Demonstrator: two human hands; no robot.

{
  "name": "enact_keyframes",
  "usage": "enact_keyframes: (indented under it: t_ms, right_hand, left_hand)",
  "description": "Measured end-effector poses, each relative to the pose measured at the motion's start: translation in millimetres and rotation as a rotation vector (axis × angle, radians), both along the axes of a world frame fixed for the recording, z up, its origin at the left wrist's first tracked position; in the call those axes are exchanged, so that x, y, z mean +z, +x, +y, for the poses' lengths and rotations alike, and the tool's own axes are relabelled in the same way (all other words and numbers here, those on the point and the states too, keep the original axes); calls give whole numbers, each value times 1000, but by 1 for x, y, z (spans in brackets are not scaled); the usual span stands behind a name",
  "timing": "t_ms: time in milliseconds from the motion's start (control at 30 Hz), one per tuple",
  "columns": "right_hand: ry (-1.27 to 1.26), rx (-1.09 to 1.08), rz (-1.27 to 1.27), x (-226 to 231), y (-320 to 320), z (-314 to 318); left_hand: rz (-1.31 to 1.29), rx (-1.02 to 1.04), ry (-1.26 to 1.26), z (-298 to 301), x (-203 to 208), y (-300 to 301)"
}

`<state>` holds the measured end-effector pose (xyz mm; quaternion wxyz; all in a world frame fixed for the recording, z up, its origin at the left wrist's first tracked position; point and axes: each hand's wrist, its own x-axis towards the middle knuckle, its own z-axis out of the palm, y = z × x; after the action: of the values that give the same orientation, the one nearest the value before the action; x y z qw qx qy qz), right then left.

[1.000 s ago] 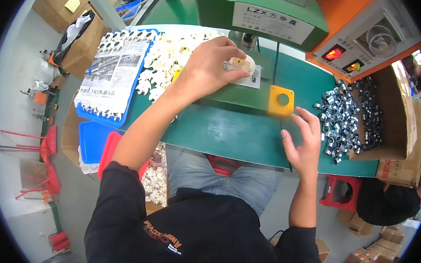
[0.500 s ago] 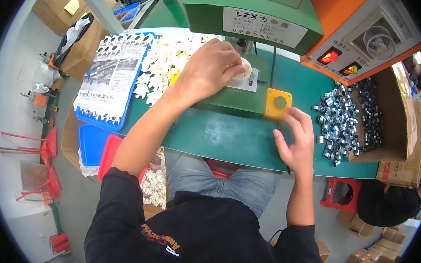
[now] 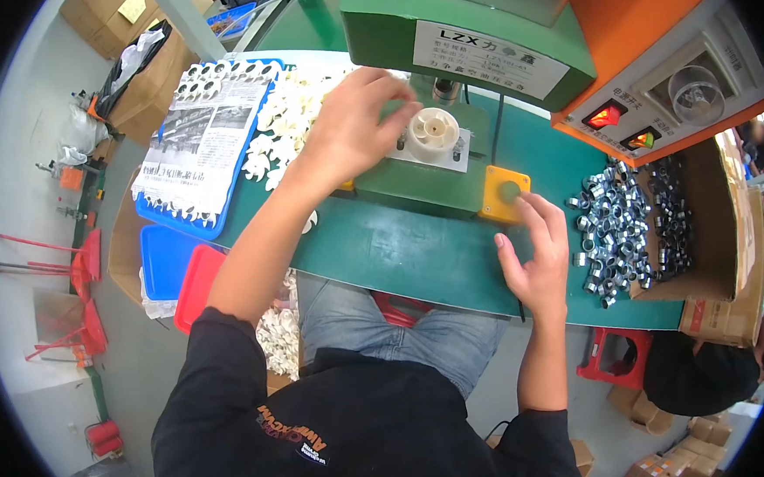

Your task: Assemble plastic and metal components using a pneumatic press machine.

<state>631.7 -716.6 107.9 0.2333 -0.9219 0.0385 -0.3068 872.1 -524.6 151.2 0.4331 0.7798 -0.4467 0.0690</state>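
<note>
A round white plastic holder [image 3: 433, 132] stands on the base of a green press [image 3: 466, 41], beneath its metal ram [image 3: 445, 89]. Just left of the holder is my left hand [image 3: 353, 126], its thumb and fingers curved but apart, slightly blurred, with nothing visible between them. My right hand [image 3: 536, 251] rests by a yellow button box [image 3: 505, 193] with a green button. Its fingers are spread and hold nothing; the fingertips are at the box's right edge, and I cannot tell whether they touch the button.
Loose white plastic parts [image 3: 283, 122] are heaped beyond my left forearm. Beside them lies a blue tray [image 3: 242, 173] with newspaper and rows of parts. Metal rings [image 3: 613, 233] spill from a cardboard box [image 3: 714, 236] at right, below an orange control box [image 3: 653, 91] with lit switches.
My left hand has moved left off the white holder, uncovering it, and its fingers have parted. My right hand has stayed by the button box.
</note>
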Motion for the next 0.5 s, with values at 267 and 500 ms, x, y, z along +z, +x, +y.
enact_keyframes:
  t_ms: [267,500]
  right_hand:
    - [-62,-91,19,-13,12,7]
    - [-124,-120,-55,-12,20,7]
  left_hand:
    - [-493,374,225,80,-35,-62]
    - [-443,297,280,77,-35,-59]
